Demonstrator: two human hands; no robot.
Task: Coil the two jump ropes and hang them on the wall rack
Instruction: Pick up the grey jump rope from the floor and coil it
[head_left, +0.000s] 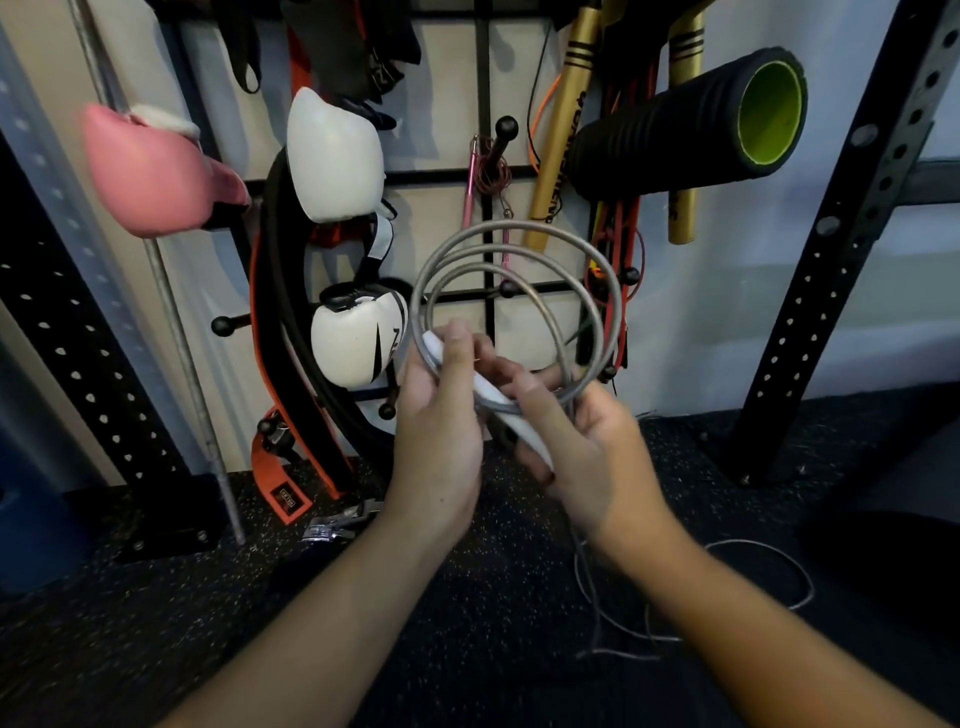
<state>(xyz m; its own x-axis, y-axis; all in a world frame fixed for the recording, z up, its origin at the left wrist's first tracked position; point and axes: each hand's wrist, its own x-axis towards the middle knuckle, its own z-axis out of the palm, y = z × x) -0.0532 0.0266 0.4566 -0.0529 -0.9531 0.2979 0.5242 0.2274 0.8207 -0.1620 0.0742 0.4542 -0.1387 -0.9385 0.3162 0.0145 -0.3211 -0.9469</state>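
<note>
Both hands (511, 415) grip coiled grey jump rope (514, 249).

The gold bat (558, 150) on the wall rack (485, 176) carries black lettering along its length, but it is too blurred to read. No other text is legible.

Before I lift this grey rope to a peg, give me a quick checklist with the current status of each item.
1. Coil formed: ok, grey rope shows three loops.
2. Left hand pinching coil and white handle: ok.
3. Right hand gripping handle end: ok.
4. Tail gathered: not ok, loose rope lies on the floor.
5. Free peg: not ok, pink rope hangs there.
6. Lower peg free: cannot tell.
</note>
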